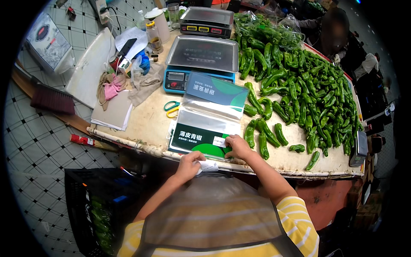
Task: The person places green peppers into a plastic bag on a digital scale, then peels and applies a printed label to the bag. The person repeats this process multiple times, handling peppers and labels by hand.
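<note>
My left hand [188, 166] holds a strip of white printed labels [209, 166] between thumb and fingers at the table's front edge. Fingers of my right hand [238, 147] touch a white sticker [219, 141] on the right part of a green printed plastic bag [184, 136]. This bag lies flat on a stack of bags. Behind it, another printed bag part [215, 91] leans against a blue digital scale [175, 77]. Green peppers [262, 141] lie just right of the bags. Scissors [171, 109] with green and yellow handles rest at the left, partly hidden by the bags.
A big heap of green peppers [308, 93] covers the table's right side. A second scale [205, 30] stands at the back. Gloves [112, 86], a cardboard sheet [110, 110], a phone [127, 47] and jars are at the left. A black crate [77, 205] stands below. Another person [334, 32] is across the table.
</note>
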Available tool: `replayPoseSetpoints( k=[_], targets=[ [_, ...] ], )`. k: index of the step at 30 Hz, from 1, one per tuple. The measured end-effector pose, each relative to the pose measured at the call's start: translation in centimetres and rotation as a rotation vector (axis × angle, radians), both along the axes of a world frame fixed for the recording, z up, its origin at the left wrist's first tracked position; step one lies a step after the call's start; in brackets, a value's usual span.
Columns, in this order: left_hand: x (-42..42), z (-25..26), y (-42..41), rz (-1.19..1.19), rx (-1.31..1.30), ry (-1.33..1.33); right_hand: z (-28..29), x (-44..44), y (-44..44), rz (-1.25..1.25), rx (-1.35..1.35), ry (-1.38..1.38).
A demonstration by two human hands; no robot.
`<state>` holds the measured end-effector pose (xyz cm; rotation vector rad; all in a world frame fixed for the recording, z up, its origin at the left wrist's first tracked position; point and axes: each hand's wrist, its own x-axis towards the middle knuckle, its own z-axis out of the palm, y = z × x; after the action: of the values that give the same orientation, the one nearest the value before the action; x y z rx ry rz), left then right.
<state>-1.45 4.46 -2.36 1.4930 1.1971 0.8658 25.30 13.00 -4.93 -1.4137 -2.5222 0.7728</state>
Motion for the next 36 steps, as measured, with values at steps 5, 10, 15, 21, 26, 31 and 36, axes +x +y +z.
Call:
replayPoseSetpoints(
  k=[5,10,15,21,26,31,36],
  targets=[
    [0.4,0.5,0.2,-0.025,0.044,0.049,-2.9,0.9,1.7,0.019,-0.151,0.081],
    [0.5,0.4,0.2,-0.021,0.052,0.034,-1.1,0.3,1.5,0.033,-0.143,0.052],
    [0.5,0.9,0.1,-0.031,0.060,0.059,-0.6,0.0,1.2,0.053,-0.097,-0.007],
    [0.7,0.6,-0.1,-0.004,0.110,0.077,-3.3,0.8,1.7,0.049,-0.114,0.063],
    [0.6,0.8,-0.5,0.015,0.093,0.074,-0.2,0.0,0.9,0.059,-0.051,0.071],
    [0.8,0.9,-0.8,0.016,0.082,0.071,-1.3,0.1,0.7,0.046,-0.069,0.007],
    [1.0,1.1,-1.0,0.024,0.107,0.089,-2.7,0.3,0.9,0.012,-0.073,0.015]
  ],
)
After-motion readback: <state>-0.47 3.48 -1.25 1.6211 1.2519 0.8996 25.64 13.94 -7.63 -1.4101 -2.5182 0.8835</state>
